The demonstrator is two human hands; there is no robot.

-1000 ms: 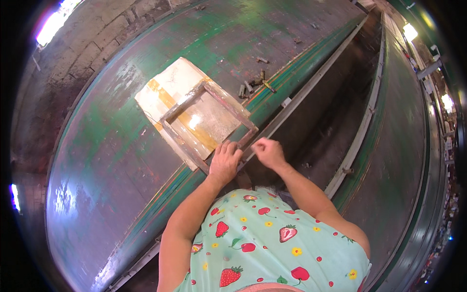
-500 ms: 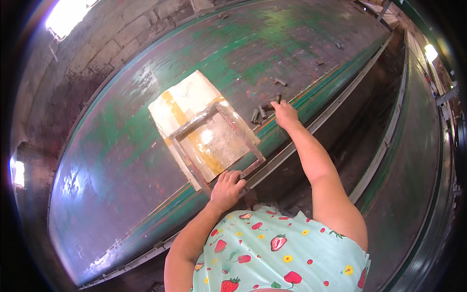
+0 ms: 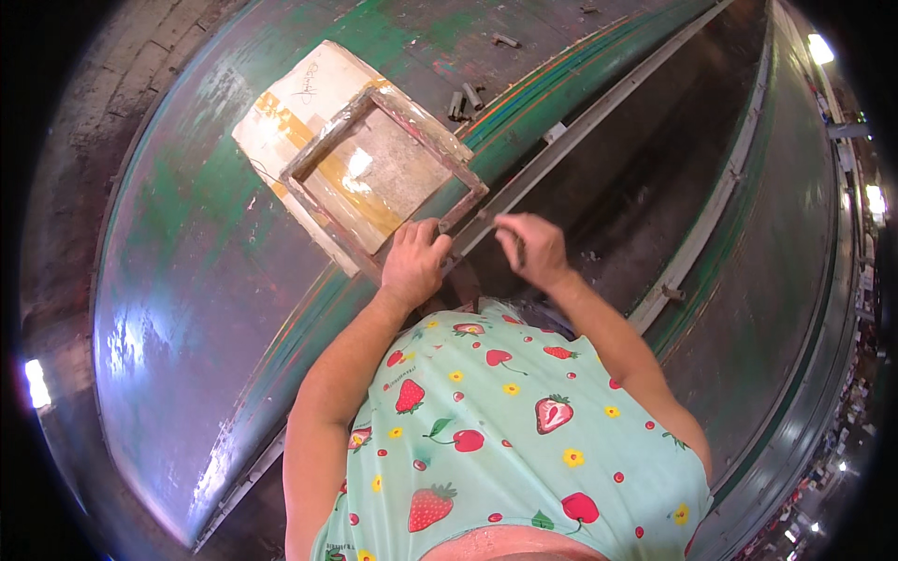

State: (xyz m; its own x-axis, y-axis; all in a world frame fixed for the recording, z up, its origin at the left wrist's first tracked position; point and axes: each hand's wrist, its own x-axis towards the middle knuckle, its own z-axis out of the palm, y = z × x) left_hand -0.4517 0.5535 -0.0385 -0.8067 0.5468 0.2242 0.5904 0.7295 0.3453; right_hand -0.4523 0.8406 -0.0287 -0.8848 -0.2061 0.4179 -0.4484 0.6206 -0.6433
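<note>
A square wooden frame (image 3: pixel 327 133) with a translucent mesh lies on a white sheet (image 3: pixel 290 89) taped with yellow, on a worn green table (image 3: pixel 187 280). My left hand (image 3: pixel 414 266) presses on the frame's near corner, fingers over the wooden bar. My right hand (image 3: pixel 533 251) hovers just right of that corner above the table's edge, fingertips pinched together. Whatever sits between them is too small to tell.
Several short metal pieces (image 3: pixel 465 98) lie beyond the frame, with another piece (image 3: pixel 505 40) farther back. A metal rail (image 3: pixel 599 122) runs along the table's edge beside a dark gap (image 3: pixel 645 178). A second green surface (image 3: pixel 795 280) stretches on the right.
My right hand reached out to the small metal pieces beyond the frame, then came back to the frame's near corner. My left hand stayed on the frame.
</note>
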